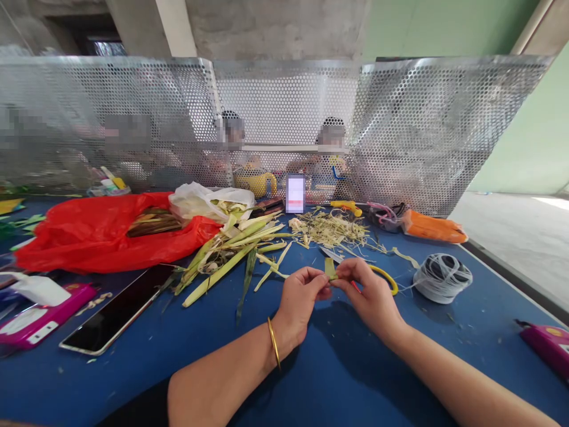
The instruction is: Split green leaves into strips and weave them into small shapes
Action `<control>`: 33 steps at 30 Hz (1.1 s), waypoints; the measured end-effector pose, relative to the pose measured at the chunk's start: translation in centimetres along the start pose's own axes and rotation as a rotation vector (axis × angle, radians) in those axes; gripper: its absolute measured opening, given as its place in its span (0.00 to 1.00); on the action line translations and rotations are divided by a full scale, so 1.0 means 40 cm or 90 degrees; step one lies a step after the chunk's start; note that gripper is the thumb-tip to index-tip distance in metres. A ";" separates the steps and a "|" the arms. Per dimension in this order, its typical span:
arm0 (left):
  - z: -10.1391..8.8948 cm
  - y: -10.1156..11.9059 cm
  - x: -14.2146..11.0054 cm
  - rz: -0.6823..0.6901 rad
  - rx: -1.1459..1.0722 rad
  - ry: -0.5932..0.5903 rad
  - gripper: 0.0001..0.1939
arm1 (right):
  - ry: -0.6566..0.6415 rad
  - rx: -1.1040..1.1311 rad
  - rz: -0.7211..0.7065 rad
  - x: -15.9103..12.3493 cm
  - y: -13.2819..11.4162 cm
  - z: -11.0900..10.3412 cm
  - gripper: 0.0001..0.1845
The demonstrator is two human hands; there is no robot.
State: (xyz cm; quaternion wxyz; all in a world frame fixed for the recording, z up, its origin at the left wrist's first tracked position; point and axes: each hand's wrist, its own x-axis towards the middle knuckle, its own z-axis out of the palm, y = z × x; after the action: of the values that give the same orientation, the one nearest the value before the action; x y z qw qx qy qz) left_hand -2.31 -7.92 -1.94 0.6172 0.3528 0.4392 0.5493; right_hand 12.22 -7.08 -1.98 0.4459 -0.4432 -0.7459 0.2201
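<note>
Both of my hands meet over the blue table (pixel 338 367) and pinch a short green strip of palm leaf (pixel 329 269) between them. My left hand (pixel 299 302), with a gold bangle on its wrist, grips the strip's left end. My right hand (pixel 370 294) grips its right end with closed fingers. Just behind my right hand lie yellow-handled scissors (pixel 387 276). A loose pile of long green and pale leaf strips (pixel 231 252) lies to the left of my hands.
A red plastic bag (pixel 89 234) with dark leaves, a white bag (pixel 208 201), leaf scraps (pixel 331 228), a coil of white cord (pixel 442 277), an orange packet (pixel 433 227), a tablet (pixel 120 308) and pink cases (pixel 35 317) lie about. Perforated metal screen (pixel 284 118) stands behind, people beyond it.
</note>
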 end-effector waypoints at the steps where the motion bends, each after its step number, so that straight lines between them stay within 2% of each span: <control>1: 0.000 0.001 0.000 -0.020 -0.024 0.002 0.06 | -0.014 -0.068 -0.053 -0.001 0.000 -0.003 0.03; 2: 0.000 0.002 -0.001 -0.036 -0.038 0.000 0.07 | -0.027 -0.119 -0.098 -0.001 0.001 -0.006 0.00; 4: -0.001 0.004 -0.002 -0.064 -0.052 -0.009 0.07 | -0.040 -0.161 -0.146 -0.001 0.001 -0.010 0.05; 7: -0.005 0.004 -0.001 -0.095 -0.055 -0.019 0.08 | -0.036 -0.149 -0.142 -0.001 0.003 -0.012 0.06; 14: -0.007 0.002 0.001 -0.082 -0.051 -0.031 0.09 | -0.054 -0.071 -0.046 0.002 -0.001 -0.009 0.07; 19: -0.003 -0.002 0.001 0.016 0.016 -0.003 0.07 | -0.008 0.047 0.059 0.003 -0.012 0.000 0.05; 22: -0.001 -0.011 0.000 0.059 0.057 -0.019 0.07 | 0.021 0.173 0.123 0.005 -0.016 0.003 0.10; 24: -0.001 -0.013 0.001 0.074 0.094 -0.035 0.07 | 0.005 0.196 0.154 0.008 -0.015 0.003 0.11; 27: -0.012 0.014 0.007 0.113 0.230 -0.067 0.07 | -0.019 0.172 0.174 0.013 -0.010 0.000 0.10; 29: -0.039 0.063 0.021 0.187 0.408 -0.083 0.08 | -0.008 0.165 0.182 0.015 -0.007 -0.002 0.10; 31: -0.090 0.134 0.050 0.316 0.593 -0.004 0.10 | 0.009 0.167 0.189 0.017 -0.004 -0.002 0.11; 33: -0.164 0.212 0.096 0.390 0.801 0.158 0.12 | 0.021 0.165 0.190 0.018 -0.003 -0.001 0.11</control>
State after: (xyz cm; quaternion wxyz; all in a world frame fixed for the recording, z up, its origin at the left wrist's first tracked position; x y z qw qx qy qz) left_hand -11.47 -3.17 2.84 0.0597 0.6850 0.6210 0.3762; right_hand 12.06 -6.53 -1.54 0.4736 -0.4913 -0.6299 0.3708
